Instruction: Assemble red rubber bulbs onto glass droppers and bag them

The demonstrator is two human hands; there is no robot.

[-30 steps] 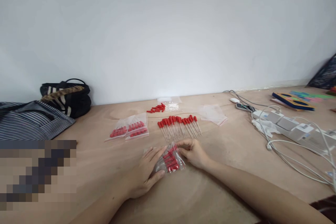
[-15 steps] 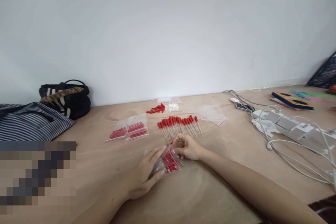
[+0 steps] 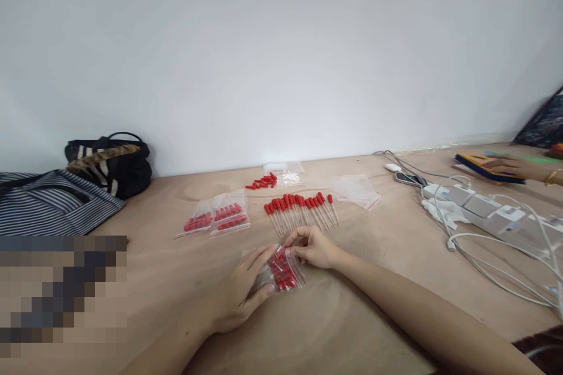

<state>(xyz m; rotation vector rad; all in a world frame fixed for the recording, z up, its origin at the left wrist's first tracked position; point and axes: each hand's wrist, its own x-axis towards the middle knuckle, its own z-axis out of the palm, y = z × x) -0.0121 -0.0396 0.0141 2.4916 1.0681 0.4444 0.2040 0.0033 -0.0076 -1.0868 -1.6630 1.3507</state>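
Note:
My left hand (image 3: 240, 290) lies on the near side of a clear zip bag (image 3: 285, 272), fingers stretched out and thumb apart. Red-topped droppers show through the plastic. At the bag's upper right edge, by its zip strip, my right hand (image 3: 314, 248) pinches with thumb and forefinger. Just beyond my hands, a fanned row of droppers (image 3: 301, 211) with red rubber bulbs and thin clear stems rests on the table. Two filled zip bags (image 3: 226, 220) lie to the left of the row.
Loose red bulbs (image 3: 263, 181) and clear tubes (image 3: 289, 177) lie near the wall. Flat plastic bags (image 3: 357, 190) are right of the row. Power strips with cables (image 3: 488, 208) occupy the right. Another person's hand (image 3: 514, 165) touches a dark blue and yellow board. Bags (image 3: 109, 164) stand left.
The bag's zip edge has shifted slightly under my right fingers. My left hand has barely moved. Another person's hand has come in at the far right onto the board.

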